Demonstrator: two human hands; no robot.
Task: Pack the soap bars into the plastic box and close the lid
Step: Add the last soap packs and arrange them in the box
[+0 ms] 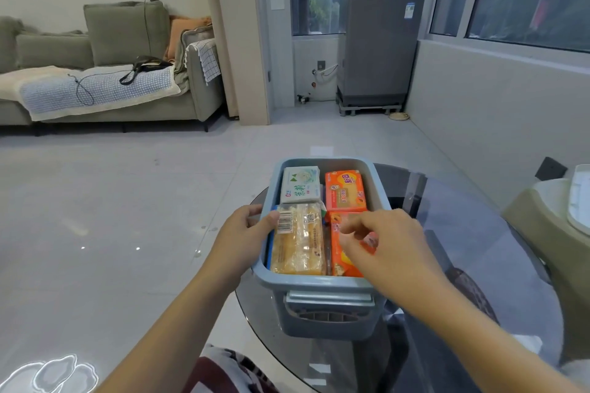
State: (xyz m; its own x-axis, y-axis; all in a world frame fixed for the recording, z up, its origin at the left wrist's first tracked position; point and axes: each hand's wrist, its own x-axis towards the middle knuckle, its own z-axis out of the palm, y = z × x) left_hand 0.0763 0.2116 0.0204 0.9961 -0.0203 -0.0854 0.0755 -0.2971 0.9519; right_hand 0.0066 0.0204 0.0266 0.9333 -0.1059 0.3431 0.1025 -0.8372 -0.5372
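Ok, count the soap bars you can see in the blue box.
4 on top: white bar far left, orange bar far right, yellow bar near left, second orange bar near right under the right hand. More may lie beneath.

Both forearms are bare, sleeveless; a maroon-and-white patterned garment [223, 370] shows below.

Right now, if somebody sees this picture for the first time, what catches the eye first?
The blue plastic box on the glass table stands out, packed with soap bars: two bright orange packs on its right side, a white pack and a yellow bar on its left. The left hand grips the box's left rim, thumb on the yellow bar, and the right hand hovers over the nearer orange pack.
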